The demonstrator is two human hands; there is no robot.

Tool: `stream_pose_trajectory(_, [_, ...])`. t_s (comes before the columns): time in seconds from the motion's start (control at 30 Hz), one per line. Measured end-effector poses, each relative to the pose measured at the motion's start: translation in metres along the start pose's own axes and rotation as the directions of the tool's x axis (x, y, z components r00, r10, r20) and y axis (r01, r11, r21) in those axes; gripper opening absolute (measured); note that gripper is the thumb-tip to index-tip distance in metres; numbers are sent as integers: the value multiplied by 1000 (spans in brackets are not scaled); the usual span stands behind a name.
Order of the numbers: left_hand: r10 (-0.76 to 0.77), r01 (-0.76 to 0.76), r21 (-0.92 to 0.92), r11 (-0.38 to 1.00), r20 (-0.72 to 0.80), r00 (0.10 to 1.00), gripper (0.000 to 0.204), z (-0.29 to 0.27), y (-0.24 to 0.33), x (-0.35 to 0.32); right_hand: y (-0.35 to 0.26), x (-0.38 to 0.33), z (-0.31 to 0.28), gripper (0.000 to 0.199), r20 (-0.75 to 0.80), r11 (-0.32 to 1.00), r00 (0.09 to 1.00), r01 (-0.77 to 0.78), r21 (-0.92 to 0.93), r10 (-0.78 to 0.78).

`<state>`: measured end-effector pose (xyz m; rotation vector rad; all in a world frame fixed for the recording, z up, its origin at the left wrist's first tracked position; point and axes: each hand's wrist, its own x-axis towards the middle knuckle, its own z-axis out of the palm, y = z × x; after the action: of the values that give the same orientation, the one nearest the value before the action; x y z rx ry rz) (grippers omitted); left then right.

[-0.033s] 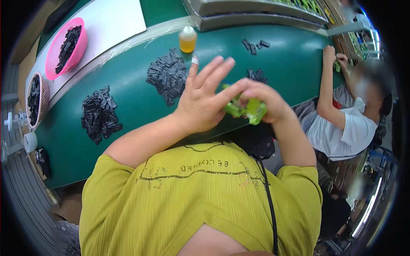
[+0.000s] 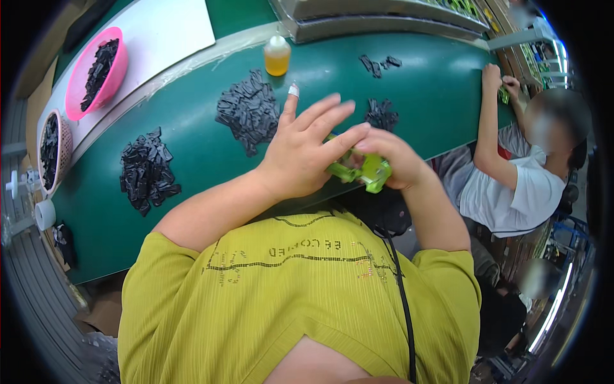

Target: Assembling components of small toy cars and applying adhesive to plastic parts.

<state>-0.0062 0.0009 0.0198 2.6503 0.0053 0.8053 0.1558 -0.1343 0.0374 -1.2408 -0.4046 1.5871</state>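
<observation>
Green plastic part (image 2: 358, 169) sits above the near edge of the green surface (image 2: 192, 115), between both hands. Right hand (image 2: 390, 157) has its fingers closed around it. Left hand (image 2: 307, 150) touches it with fingers spread open. Piles of black pieces (image 2: 249, 112) lie just beyond; a yellow bottle (image 2: 277, 56) stands farther back.
</observation>
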Motion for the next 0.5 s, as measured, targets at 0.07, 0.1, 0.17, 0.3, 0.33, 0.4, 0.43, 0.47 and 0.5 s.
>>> stream_pose_trajectory(0.07, [13,-11,-22,1000,92,996,71,0,2,-5,17,-7,4,21,-52,995,998,-17,94,22])
stream_pose_trajectory(0.1, [-16,23,-43,999,169,985,70,-1,4,-7,16,-11,4,21,-100,995,995,19,-94,-29])
stream_pose_trajectory(0.17, [-29,40,-53,998,196,980,64,-3,6,-10,19,-14,-10,28,-236,859,940,99,-502,-246])
stream_pose_trajectory(0.3, [-193,187,47,981,188,963,59,-3,10,-13,7,-21,-45,14,-409,620,652,122,-775,-639])
stream_pose_trajectory(0.33, [-219,211,69,975,172,960,58,-6,11,-11,8,-19,-54,13,-425,608,621,108,-786,-659])
stream_pose_trajectory(0.4, [-237,231,58,971,131,963,55,-7,11,-10,11,-14,-60,18,-418,584,635,65,-809,-650])
stream_pose_trajectory(0.43, [-240,234,60,970,132,962,55,-6,9,-11,12,-10,-56,20,-407,521,636,-10,-854,-656])
stream_pose_trajectory(0.47, [-249,246,48,968,91,964,52,-4,8,-11,13,-6,-52,23,-397,452,637,-85,-888,-661])
stream_pose_trajectory(0.5, [-258,257,36,966,51,965,48,-3,7,-12,11,-5,-48,25,-416,479,636,-83,-874,-650])
